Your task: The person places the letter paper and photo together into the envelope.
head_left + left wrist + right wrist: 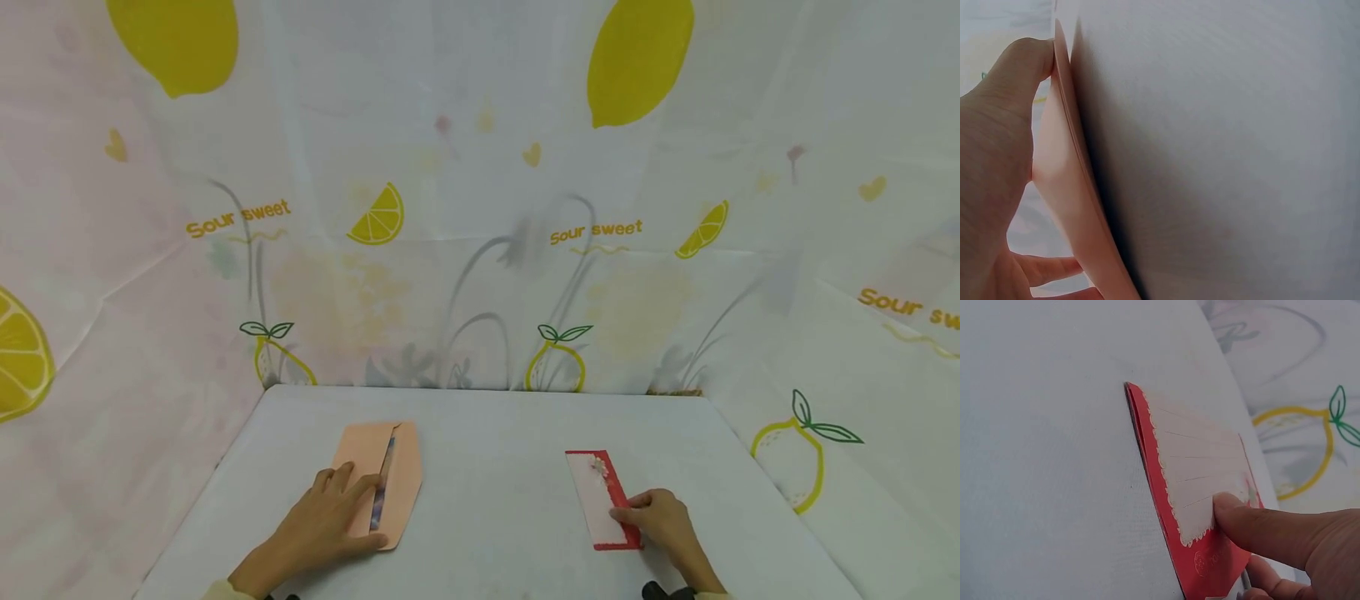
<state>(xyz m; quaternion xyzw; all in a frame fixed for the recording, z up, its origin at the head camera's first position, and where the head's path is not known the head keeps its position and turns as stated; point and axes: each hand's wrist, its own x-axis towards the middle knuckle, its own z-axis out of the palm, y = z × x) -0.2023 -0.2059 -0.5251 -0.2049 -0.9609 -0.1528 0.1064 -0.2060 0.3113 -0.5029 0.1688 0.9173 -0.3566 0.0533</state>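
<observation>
A peach envelope [363,446] lies flap-open on the white table [487,492] at the left, with a bluish patterned slip showing in its opening. My left hand [337,508] lies flat on it, fingers straight. In the left wrist view the thumb [1022,62] touches the envelope's [1066,187] edge. To the right lies a red card [596,500] with a white lace-edged panel and a small flower. My right hand [648,517] holds its near right corner. There the thumb [1235,509] presses on top of the card [1191,462] and a finger curls under the edge.
A lemon-print cloth reading "Sour sweet" [596,231] hangs behind the table and drapes both sides. The table's far edge [487,389] meets that cloth. Bare tabletop lies between the envelope and the card.
</observation>
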